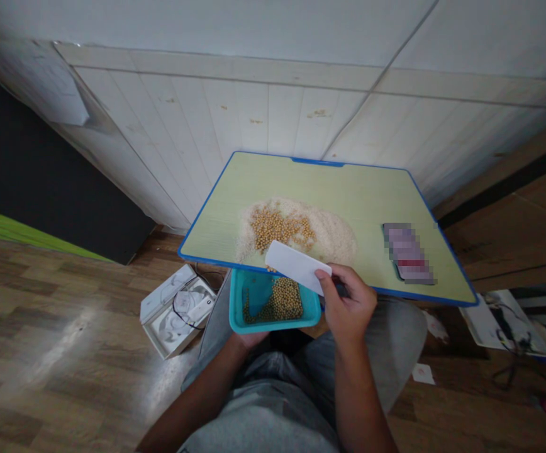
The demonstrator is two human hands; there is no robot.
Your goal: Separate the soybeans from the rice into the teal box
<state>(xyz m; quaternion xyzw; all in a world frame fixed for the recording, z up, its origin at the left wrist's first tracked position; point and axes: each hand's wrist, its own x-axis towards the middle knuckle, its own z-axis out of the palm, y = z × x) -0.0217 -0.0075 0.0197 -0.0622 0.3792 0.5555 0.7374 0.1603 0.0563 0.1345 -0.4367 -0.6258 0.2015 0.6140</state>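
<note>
My right hand (pixel 350 305) is closed on one end of a flat white scraper (pixel 296 265). The scraper's far end rests by the table's near edge, just beside a pile of soybeans (pixel 270 228). White rice (pixel 334 236) lies spread around and to the right of the beans. Below that edge, my left hand (pixel 253 338) holds a teal plastic container (pixel 275 326) from underneath, its fingers hidden by the container. More soybeans (pixel 286 299) lie inside, heaped towards the right side. A few beans sit at the table edge above the container's rim.
The small folding table (pixel 348 182) has a blue rim and backs onto a panelled wall. On its right side lies a phone (pixel 409 253), blurred out. An open white box (pixel 178 311) stands on the floor at left; cables (pixel 509 327) lie at lower right.
</note>
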